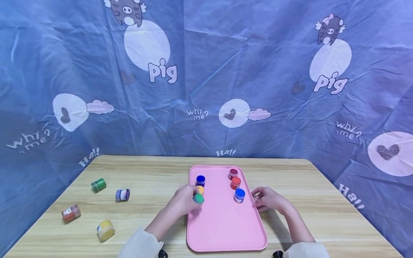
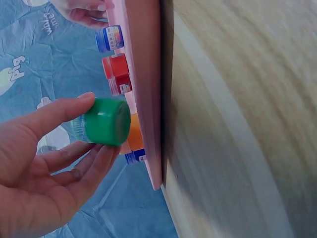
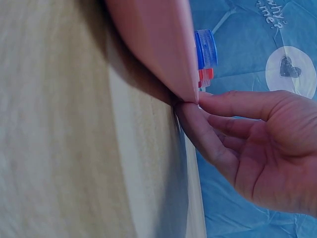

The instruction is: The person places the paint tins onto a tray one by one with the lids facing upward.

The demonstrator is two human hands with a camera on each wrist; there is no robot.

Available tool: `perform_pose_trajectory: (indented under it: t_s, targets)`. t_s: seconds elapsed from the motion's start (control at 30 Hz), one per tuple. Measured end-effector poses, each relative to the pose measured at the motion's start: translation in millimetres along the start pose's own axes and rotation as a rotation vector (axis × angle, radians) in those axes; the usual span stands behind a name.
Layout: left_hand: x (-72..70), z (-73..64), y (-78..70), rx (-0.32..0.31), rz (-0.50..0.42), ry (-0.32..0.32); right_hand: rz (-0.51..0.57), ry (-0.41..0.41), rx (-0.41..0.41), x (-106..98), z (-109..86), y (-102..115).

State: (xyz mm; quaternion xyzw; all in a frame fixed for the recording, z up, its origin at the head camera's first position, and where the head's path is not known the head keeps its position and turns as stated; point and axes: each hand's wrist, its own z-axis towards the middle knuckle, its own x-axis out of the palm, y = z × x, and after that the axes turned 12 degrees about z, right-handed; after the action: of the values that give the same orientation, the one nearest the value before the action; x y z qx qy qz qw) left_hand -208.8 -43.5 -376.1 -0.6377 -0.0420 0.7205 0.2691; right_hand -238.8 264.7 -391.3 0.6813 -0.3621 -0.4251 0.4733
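My left hand (image 1: 184,200) pinches a small green paint jar (image 2: 106,121) between thumb and fingertips, over the left side of a pink tray (image 1: 226,229). Just beyond that jar stand an orange paint jar (image 1: 200,190) and a dark blue paint jar (image 1: 200,180) on the tray. A dark red jar (image 1: 233,173), a red jar (image 1: 235,183) and a blue jar (image 1: 239,195) line its right side. At the right rim, my right hand (image 1: 269,199) grips the tray, thumb at the top and a finger at the underside in the right wrist view.
Lying on the wooden table (image 1: 155,229) to the left are a green jar (image 1: 98,185), a purple jar (image 1: 123,195), a red jar (image 1: 71,213) and a yellow jar (image 1: 105,230). A blue printed cloth (image 1: 206,79) hangs behind the table.
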Motion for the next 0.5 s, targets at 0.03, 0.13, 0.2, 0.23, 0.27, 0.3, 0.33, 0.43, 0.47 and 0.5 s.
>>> perform_pose_trajectory:
  t_s: [0.03, 0.13, 0.2, 0.23, 0.27, 0.3, 0.33, 0.43, 0.47, 0.5]
  targets:
    - [-0.1, -0.5, -0.4, -0.004, -0.006, 0.011, -0.002, -0.004, 0.003, 0.2, -0.2, 0.3]
    - [-0.3, -2.0, -1.9, -0.009, -0.026, 0.041, -0.008, -0.014, 0.015, 0.5, -0.5, 0.6]
    - [-0.8, -2.8, -2.5, -0.009, -0.031, 0.055, -0.012, -0.014, 0.015, 0.3, -0.9, 0.9]
    - [-1.0, -3.2, -2.9, -0.011, -0.035, 0.062, -0.014, -0.014, 0.015, 0.3, -1.0, 1.1]
    - [-1.0, -3.5, -3.4, -0.016, -0.039, 0.072, -0.014, -0.014, 0.015, 0.4, -1.2, 1.2]
    - [-1.2, -3.7, -3.5, -0.018, -0.041, 0.079, -0.015, -0.014, 0.014, 0.4, -1.3, 1.3]
    - [-1.3, -4.0, -3.8, -0.021, -0.043, 0.087, -0.016, -0.014, 0.012, 0.5, -1.4, 1.4]
    - [-1.2, -4.2, -4.7, -0.027, -0.048, 0.102, -0.015, -0.01, 0.007, 0.4, -1.3, 1.2]
    - [-1.1, -4.1, -4.9, -0.026, -0.05, 0.104, -0.014, -0.009, 0.006, 0.3, -1.3, 1.1]
    - [-1.0, -4.1, -4.9, -0.023, -0.05, 0.104, -0.012, -0.008, 0.005, 0.2, -1.1, 1.0]
